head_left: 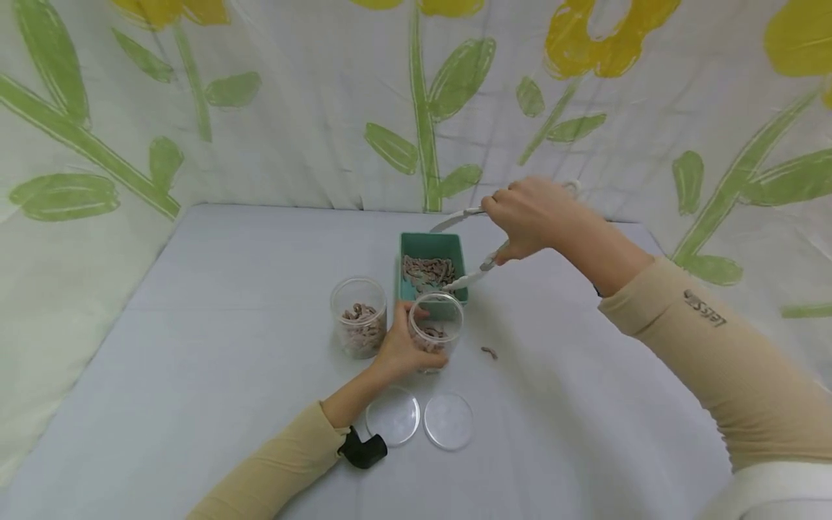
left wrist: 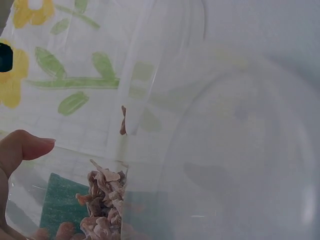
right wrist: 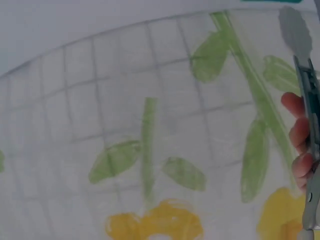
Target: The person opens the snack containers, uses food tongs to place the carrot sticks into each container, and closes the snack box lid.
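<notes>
Nearest me: two clear lids [head_left: 448,421], flat. Left hand [head_left: 401,352] wrapped round a clear jar [head_left: 437,323], brown pieces inside; fuller second jar [head_left: 360,325] alongside. Beyond, green box [head_left: 432,244] of pieces; right hand [head_left: 531,215] grasping splayed tongs [head_left: 469,279].

Left hand [left wrist: 17,150] held clear jar [left wrist: 119,150], brownish pieces [left wrist: 104,205] lay inside, green box [left wrist: 60,207] stood behind, flowered backdrop [left wrist: 72,82] hung beyond.

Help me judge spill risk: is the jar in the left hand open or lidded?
Open: the jar in the left hand is uncovered on top, and two clear lids lie on the table.
</notes>
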### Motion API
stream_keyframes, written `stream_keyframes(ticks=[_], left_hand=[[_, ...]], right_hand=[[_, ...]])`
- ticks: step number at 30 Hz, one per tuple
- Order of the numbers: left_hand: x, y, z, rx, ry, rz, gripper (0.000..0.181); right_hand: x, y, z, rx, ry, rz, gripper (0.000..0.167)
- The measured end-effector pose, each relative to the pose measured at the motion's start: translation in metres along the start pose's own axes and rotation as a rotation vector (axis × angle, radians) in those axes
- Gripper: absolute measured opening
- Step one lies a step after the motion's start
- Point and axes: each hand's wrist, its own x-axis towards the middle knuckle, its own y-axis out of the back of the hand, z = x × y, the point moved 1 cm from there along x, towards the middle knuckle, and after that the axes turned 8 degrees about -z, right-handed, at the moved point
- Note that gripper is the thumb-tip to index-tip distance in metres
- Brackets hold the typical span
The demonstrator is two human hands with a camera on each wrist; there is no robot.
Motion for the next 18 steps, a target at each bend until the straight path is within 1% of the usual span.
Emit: stream_keyframes(ticks=[4,6,9,11,14,18], left_hand=[[0.0,0.0,0.0,-0.011,-0.002,-0.005,0.075],[-0.001,-0.001,0.0,-0.022,0.004,-0.007,0.075],[-0.001,-0.002,0.0,-0.036,0.003,-0.011,0.076],[-0.001,-0.002,0.001,-0.041,0.001,-0.011,0.077],[0.0,-0.002,0.001,-0.037,-0.002,-0.013,0.077],[0.0,0.0,0.001,-0.034,0.002,-0.007,0.076]], right_hand=[[0.027,0.019,-0.012,-0.056,0.003,-0.152,0.059],[0.039,0.021,-0.021,-0.078,0.001,-0.216,0.058],[0.05,0.018,-0.032,-0.117,0.007,-0.261,0.059],[0.054,0.015,-0.036,-0.151,0.01,-0.258,0.059],[0.057,0.012,-0.039,-0.207,-0.004,-0.232,0.051],[0.058,0.013,-0.036,-0.208,-0.029,-0.199,0.043]])
